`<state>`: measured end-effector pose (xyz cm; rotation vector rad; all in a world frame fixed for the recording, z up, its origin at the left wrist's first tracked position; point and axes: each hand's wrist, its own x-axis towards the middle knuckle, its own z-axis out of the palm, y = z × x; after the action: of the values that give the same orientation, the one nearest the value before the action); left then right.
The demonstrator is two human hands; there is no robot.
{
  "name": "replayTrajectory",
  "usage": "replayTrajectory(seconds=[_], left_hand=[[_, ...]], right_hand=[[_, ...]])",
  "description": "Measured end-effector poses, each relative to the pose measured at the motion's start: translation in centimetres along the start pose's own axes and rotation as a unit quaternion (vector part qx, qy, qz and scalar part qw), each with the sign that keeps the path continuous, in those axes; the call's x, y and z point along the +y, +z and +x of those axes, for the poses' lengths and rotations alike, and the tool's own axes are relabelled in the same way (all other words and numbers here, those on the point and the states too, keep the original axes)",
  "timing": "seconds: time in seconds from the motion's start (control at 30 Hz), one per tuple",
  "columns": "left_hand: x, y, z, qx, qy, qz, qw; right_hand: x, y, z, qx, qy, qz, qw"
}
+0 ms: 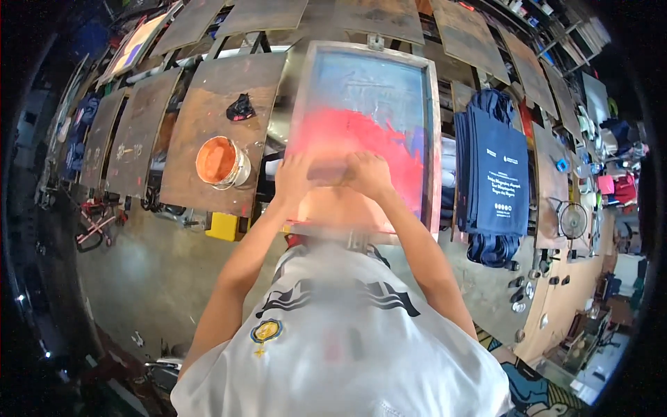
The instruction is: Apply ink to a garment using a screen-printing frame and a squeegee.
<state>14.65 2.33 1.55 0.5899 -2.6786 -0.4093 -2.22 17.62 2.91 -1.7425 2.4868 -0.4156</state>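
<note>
Left hand (292, 174) and right hand (367, 169) look clenched around either end of a blurred squeegee (326, 173), which lies across the near half of the screen (432, 139), with red ink (340, 128) spread beyond it. From afar, I judge the step as working the ink across; my next move probably calls for level, even pressure from both sides.

Rows of brown worktops (147, 121) stand over a smooth grey floor (153, 274).

There's room for a hand over the far end of the brown board (208, 87), but the paint bucket (222, 161) and navy bags (492, 170) flank the frame (433, 160).
</note>
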Motion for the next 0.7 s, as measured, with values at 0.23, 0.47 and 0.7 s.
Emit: replayTrajectory(seconds=[0.23, 0.47, 0.7], left_hand=[[2.9, 1.1, 5.2, -0.018, 0.194, -0.100, 0.976], [12.6, 5.6, 11.0, -0.221, 0.426, -0.039, 0.876], [11.2, 6.4, 11.2, -0.242, 0.411, -0.100, 0.873]], right_hand=[[-0.4, -2.8, -5.8, 0.084, 0.176, 0.004, 0.981], [-1.4, -3.1, -13.8, 0.084, 0.417, -0.045, 0.904], [-3.6, -3.0, -11.9, 0.079, 0.469, -0.043, 0.878]])
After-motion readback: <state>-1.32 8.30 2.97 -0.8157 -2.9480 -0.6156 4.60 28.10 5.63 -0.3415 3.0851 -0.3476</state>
